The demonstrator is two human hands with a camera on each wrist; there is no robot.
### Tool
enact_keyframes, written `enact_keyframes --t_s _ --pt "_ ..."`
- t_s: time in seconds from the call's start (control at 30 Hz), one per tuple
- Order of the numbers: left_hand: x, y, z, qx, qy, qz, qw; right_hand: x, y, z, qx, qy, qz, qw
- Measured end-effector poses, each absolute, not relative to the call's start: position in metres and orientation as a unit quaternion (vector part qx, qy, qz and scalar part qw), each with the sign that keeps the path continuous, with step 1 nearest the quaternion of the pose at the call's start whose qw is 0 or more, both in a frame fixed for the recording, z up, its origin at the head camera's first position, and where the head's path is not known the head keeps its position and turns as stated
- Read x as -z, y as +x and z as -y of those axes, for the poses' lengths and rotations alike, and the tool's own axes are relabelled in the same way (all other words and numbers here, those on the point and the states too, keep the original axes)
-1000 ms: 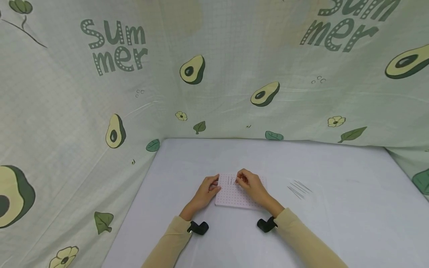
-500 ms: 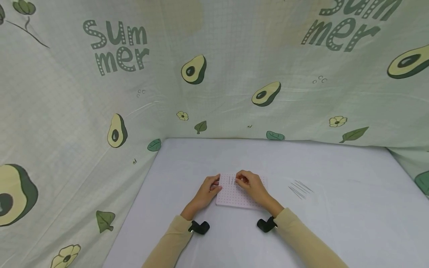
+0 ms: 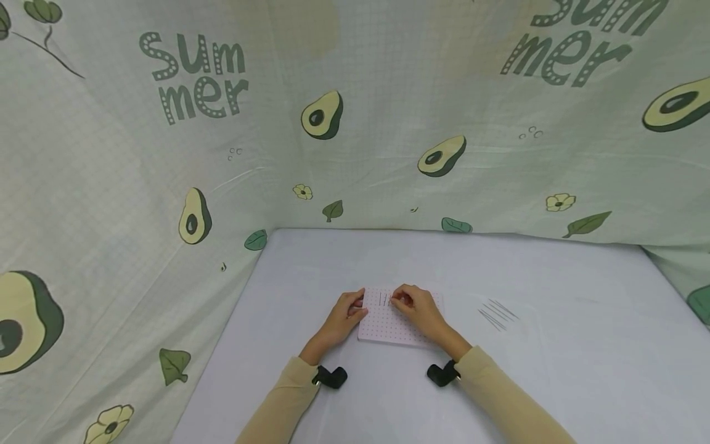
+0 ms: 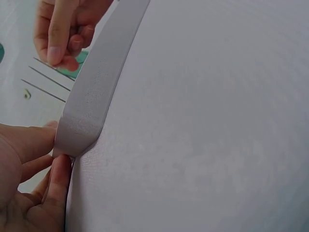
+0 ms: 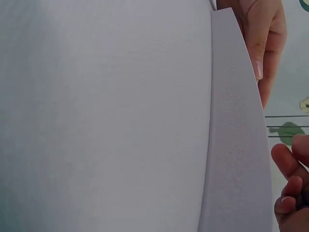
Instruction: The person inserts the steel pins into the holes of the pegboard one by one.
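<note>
A pale pegboard-like block [image 3: 383,328] with a grid of dots lies on the table. Thin dark needles [image 3: 380,299] stand upright near its far left corner; the left wrist view shows 3 needles [image 4: 50,79] rising above its edge. My left hand [image 3: 337,319] grips the block's left side, with its thumb [image 4: 29,140] and a finger at the corner. Over the block, my right hand [image 3: 417,310] pinches the needle closest to it between thumb and fingertips. That needle's tip pokes out past the fingers in the left wrist view.
Several loose needles [image 3: 498,314] lie side by side on the white tabletop [image 3: 554,370], right of the block. A curtain [image 3: 377,185] printed with avocados and leaves hangs behind and at the left. Black wrist cameras [image 3: 331,377] sit at both cuffs.
The right hand has come slightly down towards the near side over the block, still at the same needle. The left hand keeps its place; the view has shifted a little.
</note>
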State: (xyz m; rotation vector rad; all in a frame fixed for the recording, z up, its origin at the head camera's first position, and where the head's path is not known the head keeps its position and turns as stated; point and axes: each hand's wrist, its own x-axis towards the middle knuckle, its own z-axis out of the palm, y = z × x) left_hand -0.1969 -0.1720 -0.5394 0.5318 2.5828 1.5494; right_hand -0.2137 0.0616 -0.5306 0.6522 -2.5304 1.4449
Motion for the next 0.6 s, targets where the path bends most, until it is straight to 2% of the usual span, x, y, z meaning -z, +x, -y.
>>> enact_keyframes --t_s 0.3,0.6 --pt "0.544 -0.199 0.174 -0.498 0.163 -0.850 0.052 0.526 -0.211 -0.074 -0.497 0.184 0.845 0.069" --pt "0.545 -0.200 0.174 -0.502 0.162 -0.848 0.051 0.525 -0.212 -0.088 -0.496 0.174 0.846 0.084"
